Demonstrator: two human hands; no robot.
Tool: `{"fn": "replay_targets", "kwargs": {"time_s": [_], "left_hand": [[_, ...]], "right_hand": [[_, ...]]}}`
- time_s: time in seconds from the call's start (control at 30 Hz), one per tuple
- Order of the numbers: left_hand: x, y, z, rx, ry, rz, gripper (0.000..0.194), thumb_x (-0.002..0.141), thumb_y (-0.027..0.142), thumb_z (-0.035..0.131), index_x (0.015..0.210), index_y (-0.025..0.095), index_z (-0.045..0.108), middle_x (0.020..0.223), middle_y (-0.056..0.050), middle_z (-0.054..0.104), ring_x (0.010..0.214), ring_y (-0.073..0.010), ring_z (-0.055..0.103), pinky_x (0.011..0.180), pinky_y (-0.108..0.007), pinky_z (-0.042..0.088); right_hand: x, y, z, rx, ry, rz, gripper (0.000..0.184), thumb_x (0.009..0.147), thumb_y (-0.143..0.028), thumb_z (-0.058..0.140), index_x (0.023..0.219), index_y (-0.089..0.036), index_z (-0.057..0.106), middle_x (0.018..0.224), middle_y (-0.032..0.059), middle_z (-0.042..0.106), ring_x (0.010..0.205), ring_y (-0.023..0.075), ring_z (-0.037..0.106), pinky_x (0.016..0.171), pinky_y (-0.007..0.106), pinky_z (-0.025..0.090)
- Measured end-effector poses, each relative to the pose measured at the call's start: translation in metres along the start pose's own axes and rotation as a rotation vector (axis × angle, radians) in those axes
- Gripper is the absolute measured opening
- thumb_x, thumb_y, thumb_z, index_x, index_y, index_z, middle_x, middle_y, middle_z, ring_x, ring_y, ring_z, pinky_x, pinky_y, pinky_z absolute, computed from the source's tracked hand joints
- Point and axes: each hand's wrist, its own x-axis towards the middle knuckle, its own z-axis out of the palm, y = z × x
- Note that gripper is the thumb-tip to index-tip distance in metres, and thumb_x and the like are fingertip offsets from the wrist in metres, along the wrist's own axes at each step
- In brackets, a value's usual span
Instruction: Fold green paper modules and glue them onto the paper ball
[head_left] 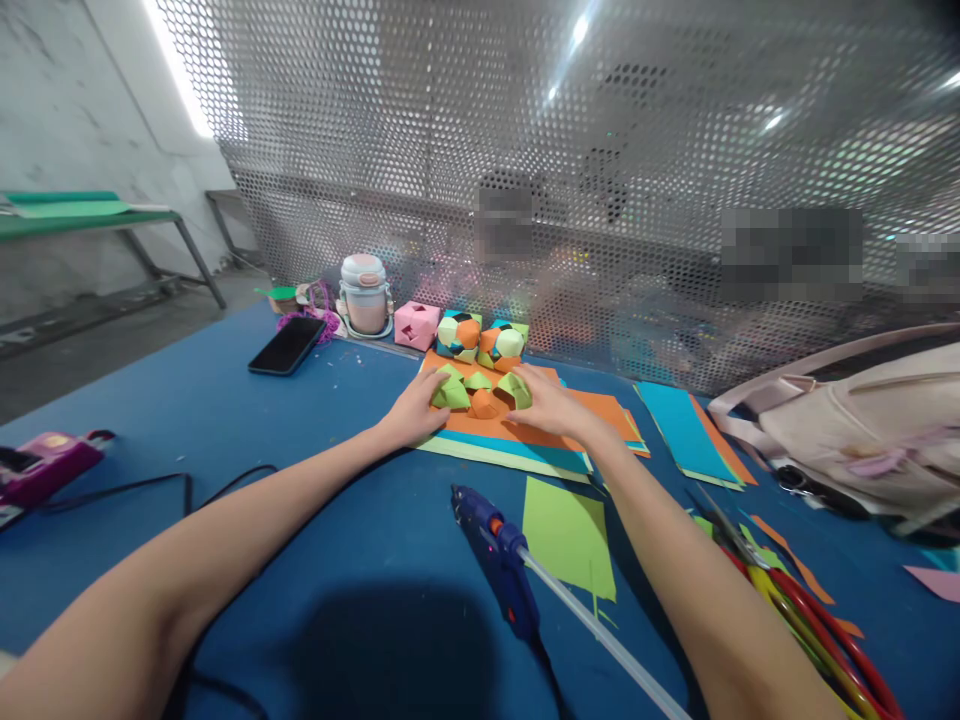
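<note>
At the back middle of the table, my left hand [414, 408] curls its thumb and fingers around a green folded paper piece [451, 389]. My right hand [551, 403] grips another green folded paper piece [514, 391] from the other side. Between them sit an orange folded piece [484, 404] and a small green one [478, 381]; whether all these are joined I cannot tell. They rest over a stack of orange paper sheets [592, 408]. Right behind stand two multicoloured folded paper cubes [459, 337] and a pink paper cube [416, 326].
A glue gun [495, 560] with a long glue stick lies in front, beside a green paper square [566, 535]. Scissors [780, 590] lie at right, near blue sheets [686, 430] and a bag [862, 430]. A phone [287, 346] and bottle [365, 295] are back left. A perforated metal panel [420, 120] borders the table.
</note>
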Motion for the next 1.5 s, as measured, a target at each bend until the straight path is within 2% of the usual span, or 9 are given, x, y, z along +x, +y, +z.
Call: {"fn": "replay_targets", "kwargs": {"time_s": [0.1,0.17,0.43,0.77,1.03,1.13,1.2,1.3,1.5], "left_hand": [[0.000,-0.001,0.002,-0.004,0.015,0.022,0.057,0.070,0.020,0.055,0.125,0.013,0.045,0.133,-0.015,0.045,0.131,-0.0274,0.036,0.109,-0.042,0.031],[-0.001,-0.001,0.003,-0.004,0.025,0.032,0.057,0.070,0.020,0.056,0.125,0.013,0.045,0.132,-0.015,0.045,0.130,-0.0268,0.037,0.108,-0.041,0.032],[-0.003,-0.003,0.006,0.023,0.038,0.042,0.055,0.070,0.019,0.056,0.124,0.010,0.046,0.131,-0.017,0.046,0.129,-0.0264,0.039,0.108,-0.040,0.033],[-0.004,-0.001,0.007,0.033,0.077,0.056,0.051,0.072,0.021,0.057,0.121,0.016,0.048,0.137,-0.016,0.041,0.130,-0.0275,0.038,0.107,-0.044,0.033],[-0.005,0.022,-0.007,-0.038,0.185,0.068,0.035,0.076,0.020,0.054,0.110,0.012,0.055,0.131,-0.017,0.046,0.125,-0.0275,0.041,0.106,-0.044,0.034],[-0.007,0.046,-0.012,-0.122,0.217,0.031,0.026,0.083,0.022,0.048,0.107,0.015,0.056,0.109,-0.011,0.059,0.101,-0.0201,0.057,0.090,-0.037,0.047],[-0.009,0.062,-0.013,-0.365,0.154,-0.127,0.025,0.082,0.026,0.053,0.104,0.016,0.057,0.102,-0.008,0.062,0.078,-0.0137,0.059,0.073,-0.029,0.051],[-0.011,0.078,-0.012,-0.737,0.006,-0.326,0.034,0.074,0.026,0.064,0.105,0.015,0.055,0.100,-0.006,0.062,0.062,-0.0080,0.056,0.055,-0.021,0.047],[-0.011,0.081,-0.013,-1.050,-0.142,-0.478,0.019,0.067,0.020,0.072,0.076,0.012,0.058,0.059,0.003,0.057,0.052,-0.0070,0.055,0.053,-0.020,0.047]], "right_hand": [[0.008,-0.011,0.003,-0.084,-0.077,-0.091,0.095,0.060,-0.045,0.073,0.141,-0.019,0.031,0.150,0.0131,0.024,0.139,0.0305,0.017,0.110,0.047,0.019],[0.018,-0.017,0.007,-0.129,-0.134,-0.152,0.101,0.055,-0.047,0.076,0.142,-0.021,0.030,0.151,0.0121,0.023,0.138,0.0320,0.017,0.109,0.048,0.018],[0.047,-0.023,0.009,-0.258,-0.208,-0.233,0.082,0.063,-0.032,0.067,0.138,-0.016,0.038,0.131,0.0136,0.052,0.114,0.0333,0.050,0.094,0.042,0.037],[0.041,-0.028,0.006,-0.268,-0.162,-0.220,0.074,0.065,-0.040,0.068,0.131,-0.017,0.045,0.112,0.0117,0.062,0.101,0.0306,0.055,0.085,0.039,0.039],[0.014,-0.038,-0.001,-0.212,-0.064,-0.185,0.068,0.073,-0.042,0.064,0.132,-0.019,0.040,0.122,0.0139,0.052,0.113,0.0309,0.048,0.090,0.043,0.039],[-0.002,-0.045,-0.002,-0.139,0.008,-0.177,0.071,0.077,-0.043,0.061,0.137,-0.022,0.030,0.132,0.0129,0.044,0.120,0.0293,0.043,0.094,0.042,0.039],[-0.011,-0.051,0.000,-0.044,0.078,-0.173,0.070,0.077,-0.042,0.061,0.137,-0.024,0.030,0.131,0.0124,0.042,0.121,0.0293,0.043,0.097,0.043,0.038],[-0.022,-0.061,0.006,0.065,0.165,-0.140,0.068,0.075,-0.039,0.063,0.135,-0.023,0.033,0.123,0.0123,0.044,0.119,0.0297,0.044,0.099,0.046,0.037],[-0.036,-0.077,0.007,0.258,0.140,-0.052,0.073,0.066,-0.035,0.071,0.131,-0.021,0.041,0.128,0.0109,0.041,0.123,0.0268,0.040,0.104,0.042,0.034]]}}
